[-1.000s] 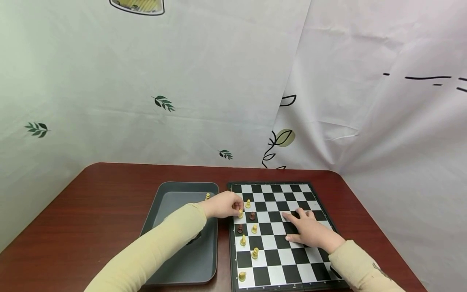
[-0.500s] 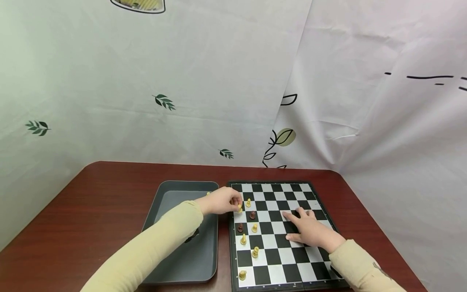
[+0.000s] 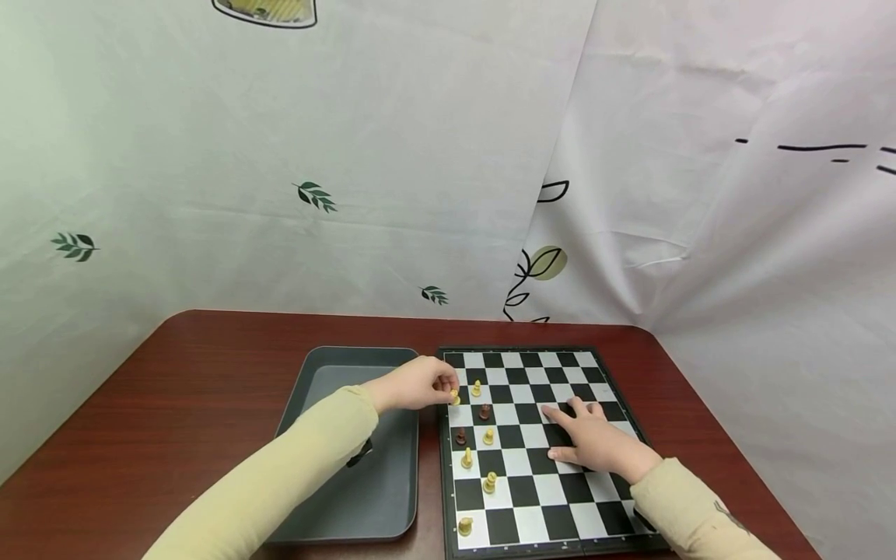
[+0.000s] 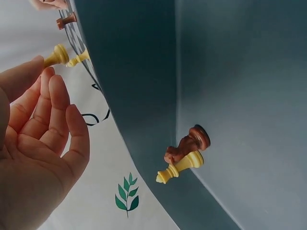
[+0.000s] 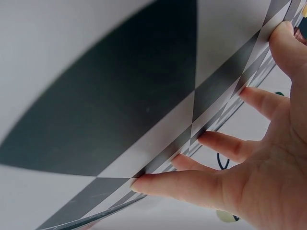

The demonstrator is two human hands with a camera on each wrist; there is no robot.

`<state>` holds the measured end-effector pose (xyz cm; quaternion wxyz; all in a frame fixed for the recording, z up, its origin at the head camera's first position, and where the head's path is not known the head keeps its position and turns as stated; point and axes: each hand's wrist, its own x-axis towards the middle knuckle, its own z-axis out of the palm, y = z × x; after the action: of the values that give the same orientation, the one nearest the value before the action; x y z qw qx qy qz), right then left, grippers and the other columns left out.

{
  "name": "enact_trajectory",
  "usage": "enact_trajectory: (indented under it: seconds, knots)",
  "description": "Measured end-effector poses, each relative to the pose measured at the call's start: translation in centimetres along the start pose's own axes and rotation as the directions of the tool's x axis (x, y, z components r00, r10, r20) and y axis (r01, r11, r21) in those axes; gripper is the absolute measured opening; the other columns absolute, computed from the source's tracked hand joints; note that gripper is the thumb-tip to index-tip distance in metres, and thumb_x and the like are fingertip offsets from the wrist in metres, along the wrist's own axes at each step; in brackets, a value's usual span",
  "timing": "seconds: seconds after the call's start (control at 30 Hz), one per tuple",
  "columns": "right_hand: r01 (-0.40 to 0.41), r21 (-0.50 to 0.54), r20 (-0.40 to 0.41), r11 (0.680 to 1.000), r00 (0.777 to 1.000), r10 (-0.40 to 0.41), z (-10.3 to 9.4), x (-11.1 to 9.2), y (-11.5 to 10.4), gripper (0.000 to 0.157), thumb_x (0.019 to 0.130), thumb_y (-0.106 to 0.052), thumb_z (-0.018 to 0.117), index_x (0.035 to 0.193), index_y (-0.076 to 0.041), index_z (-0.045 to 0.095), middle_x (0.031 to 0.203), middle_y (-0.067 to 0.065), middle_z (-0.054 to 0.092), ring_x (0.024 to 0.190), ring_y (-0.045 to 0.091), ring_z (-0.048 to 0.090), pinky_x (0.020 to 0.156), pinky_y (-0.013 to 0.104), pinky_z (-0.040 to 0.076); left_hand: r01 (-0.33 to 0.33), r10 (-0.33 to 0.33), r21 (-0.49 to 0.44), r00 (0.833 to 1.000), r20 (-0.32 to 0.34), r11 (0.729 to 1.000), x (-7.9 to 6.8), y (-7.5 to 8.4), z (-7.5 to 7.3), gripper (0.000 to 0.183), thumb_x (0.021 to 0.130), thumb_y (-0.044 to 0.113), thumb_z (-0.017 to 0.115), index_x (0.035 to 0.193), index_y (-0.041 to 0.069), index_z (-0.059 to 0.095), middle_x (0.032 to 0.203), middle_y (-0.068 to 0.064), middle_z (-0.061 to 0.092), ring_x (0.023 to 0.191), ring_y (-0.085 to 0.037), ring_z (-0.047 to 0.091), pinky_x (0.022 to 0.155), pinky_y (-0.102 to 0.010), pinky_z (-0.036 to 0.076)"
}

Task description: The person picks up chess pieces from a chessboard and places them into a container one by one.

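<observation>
My left hand [image 3: 414, 384] pinches a pale yellow chess piece [image 4: 57, 56] between thumb and fingertips, base outward, over the left edge of the chessboard [image 3: 518, 548]. Its top is hidden in the grip. My right hand [image 3: 595, 439] lies spread on the board's right half, with fingertips [image 5: 141, 183] on the squares. On the left columns stand yellow chess pieces, among them a rook [image 3: 489, 483] and one near the front corner [image 3: 465, 526]. Two brown chess pieces are there too, one farther back [image 3: 484, 412] and one at the edge [image 3: 460, 436].
A grey tray [image 3: 350, 498] sits left of the board, under my left forearm. In the left wrist view it holds a brown chess piece [image 4: 194, 139] against a yellow crowned one [image 4: 180, 166]. Behind the red-brown table [image 3: 175, 404] hangs a white printed cloth [image 3: 420, 155].
My left hand has shifted slightly left and away from me with the yellow piece, from over a square to the board's edge. The right hand has stayed in place.
</observation>
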<state>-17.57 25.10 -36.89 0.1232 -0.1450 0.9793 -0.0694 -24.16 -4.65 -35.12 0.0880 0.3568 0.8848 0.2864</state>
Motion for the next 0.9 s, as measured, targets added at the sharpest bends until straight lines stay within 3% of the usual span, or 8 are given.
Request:
enact_trajectory:
  seconds: [0.9]
  knots:
    - [0.008,0.018,0.008,1.000,1.000,-0.008,0.1,-0.1,0.3,0.071,0.080,-0.046,0.068,0.138,-0.012,0.046,0.132,0.027,0.037,0.118,0.050,0.037,0.084,0.059,0.043,0.009,-0.010,-0.055,1.000,-0.019,0.998,-3.0,-1.3,-1.1,0.004,0.088,0.009,0.065,0.085,0.010,0.065,0.073,0.006,0.058,0.065,-0.005,0.050,0.061,-0.021,0.044]
